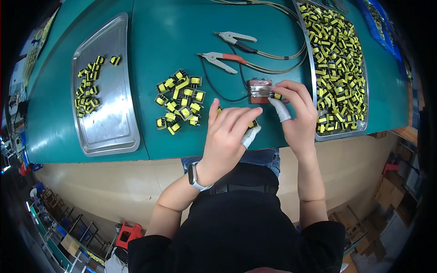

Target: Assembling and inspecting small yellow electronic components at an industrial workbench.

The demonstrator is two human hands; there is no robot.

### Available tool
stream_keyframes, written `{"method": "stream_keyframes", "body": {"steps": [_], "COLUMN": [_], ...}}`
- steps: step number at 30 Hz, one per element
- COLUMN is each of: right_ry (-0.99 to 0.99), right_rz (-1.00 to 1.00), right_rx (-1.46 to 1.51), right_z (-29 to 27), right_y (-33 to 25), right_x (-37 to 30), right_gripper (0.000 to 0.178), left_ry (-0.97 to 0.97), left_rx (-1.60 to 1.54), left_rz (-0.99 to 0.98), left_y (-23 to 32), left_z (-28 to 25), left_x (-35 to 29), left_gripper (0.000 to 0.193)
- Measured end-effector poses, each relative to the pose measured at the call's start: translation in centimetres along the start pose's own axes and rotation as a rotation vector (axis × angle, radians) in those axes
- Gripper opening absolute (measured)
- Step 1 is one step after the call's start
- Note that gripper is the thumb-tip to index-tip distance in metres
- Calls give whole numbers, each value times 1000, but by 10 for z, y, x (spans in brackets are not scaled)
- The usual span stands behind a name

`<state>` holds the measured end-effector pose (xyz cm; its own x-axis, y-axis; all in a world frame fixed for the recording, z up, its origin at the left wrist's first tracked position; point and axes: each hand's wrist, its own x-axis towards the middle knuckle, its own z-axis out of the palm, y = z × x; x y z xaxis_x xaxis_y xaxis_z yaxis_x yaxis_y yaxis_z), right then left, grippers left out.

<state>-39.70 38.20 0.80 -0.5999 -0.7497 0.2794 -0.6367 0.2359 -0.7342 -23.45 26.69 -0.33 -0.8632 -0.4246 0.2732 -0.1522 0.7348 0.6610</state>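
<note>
At the table's near edge, my right hand point(299, 111) pinches a small yellow-wrapped transformer point(276, 95) between thumb and fingers. It is at the right side of a brown test block point(261, 92) with a clear or metallic strip on top; whether its pins touch the block I cannot tell. My left hand point(230, 134) is curled palm down, left of the block. Another yellow transformer point(253, 123) shows by its thumb, and more yellow peeks out behind the fingers. Both thumbs wear white finger covers. Left of this hand lies a loose pile of transformers point(183, 98).
A metal tray point(111, 111) with several transformers stands at the left. At the right, another metal tray point(314, 68) is heaped full of them. Two clip leads, one with a black sleeve point(246, 48) and one with a red sleeve point(233, 58), lie behind the block, with cables curving right.
</note>
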Motion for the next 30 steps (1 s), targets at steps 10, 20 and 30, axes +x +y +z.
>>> {"method": "stream_keyframes", "body": {"steps": [10,20,30], "right_ry": [-51,-371,-16], "right_rz": [-22,578,170], "right_rx": [-29,1090,199], "right_z": [0,4,1], "right_y": [8,-20,8], "right_x": [6,-19,4], "right_gripper": [33,31,25], "left_ry": [149,107,-357], "left_rx": [-245,-479,138], "left_rz": [-44,25,110], "left_y": [-3,-1,-18], "left_z": [-9,-17,-57], "left_x": [-7,-8,-2], "left_gripper": [51,51,59]}}
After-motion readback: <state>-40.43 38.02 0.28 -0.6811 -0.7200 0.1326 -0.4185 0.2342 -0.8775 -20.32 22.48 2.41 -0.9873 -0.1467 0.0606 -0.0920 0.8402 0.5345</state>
